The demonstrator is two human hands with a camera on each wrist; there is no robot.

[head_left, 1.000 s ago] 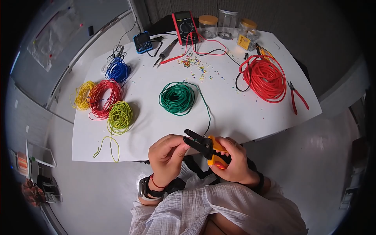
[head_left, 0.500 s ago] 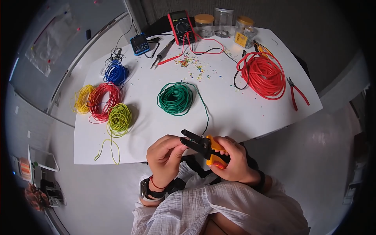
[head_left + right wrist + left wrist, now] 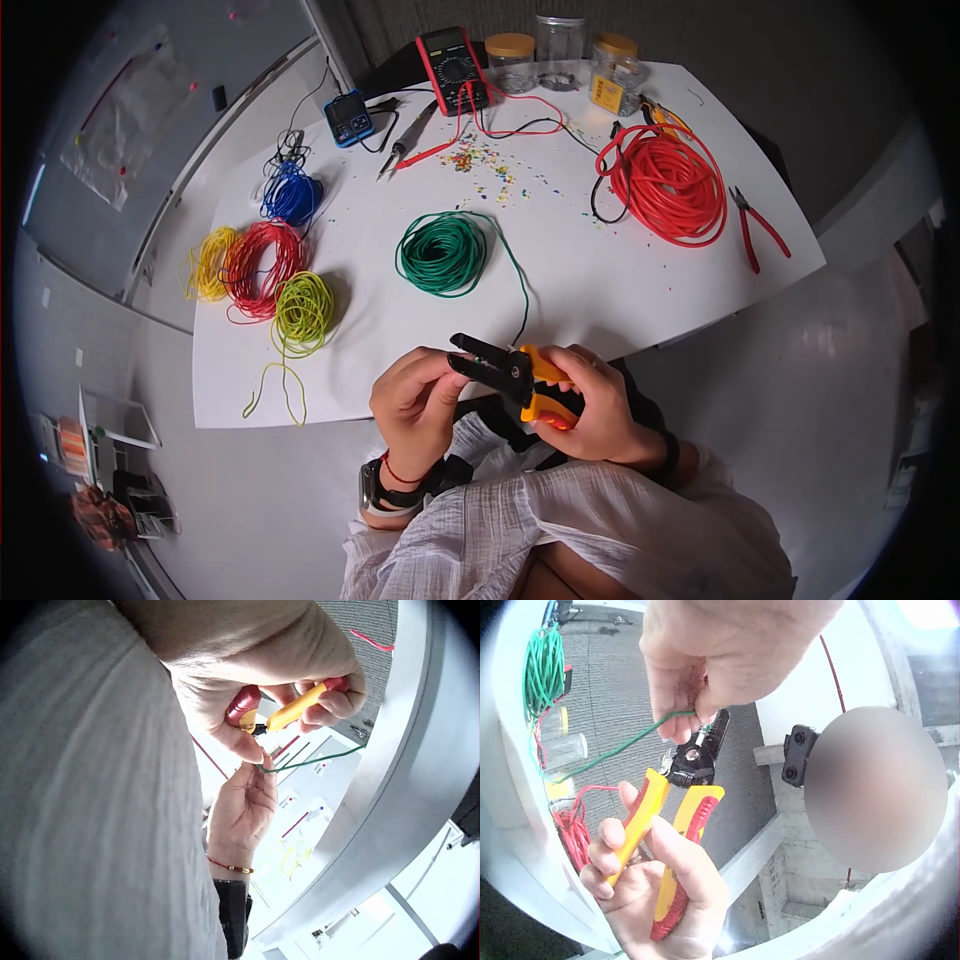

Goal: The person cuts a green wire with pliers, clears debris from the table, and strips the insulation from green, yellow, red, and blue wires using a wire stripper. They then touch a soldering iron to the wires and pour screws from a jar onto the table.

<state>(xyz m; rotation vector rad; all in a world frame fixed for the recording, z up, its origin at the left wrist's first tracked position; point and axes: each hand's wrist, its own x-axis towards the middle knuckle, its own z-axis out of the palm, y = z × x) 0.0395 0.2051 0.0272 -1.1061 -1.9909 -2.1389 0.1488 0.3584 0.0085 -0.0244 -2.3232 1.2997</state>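
In the head view my left hand (image 3: 412, 398) is at the near edge of the table, its thumb and forefinger at the jaws of a wire stripper. The left wrist view shows these fingers pinching a green wire (image 3: 622, 748) close to its end. My right hand (image 3: 598, 408) grips the wire stripper (image 3: 516, 372) by its yellow and red handles, which stand spread apart. Its black jaws are parted and point toward the left hand. From there the wire runs back to a green coil (image 3: 440, 256) on the table. The wire's tip is partly hidden by fingers and jaws.
Blue (image 3: 292, 194), yellow, red and lime wire coils (image 3: 302, 312) lie on the left. A multimeter (image 3: 455, 72), soldering iron (image 3: 408, 138) and jars (image 3: 560, 55) stand or lie behind scattered insulation bits. Thick red cable (image 3: 668, 188) and red-handled cutters (image 3: 754, 230) are right.
The head view has shifted slightly, so the table's things appear a little displaced. Both hands keep their holds, with the wire stripper appearing slightly farther left.
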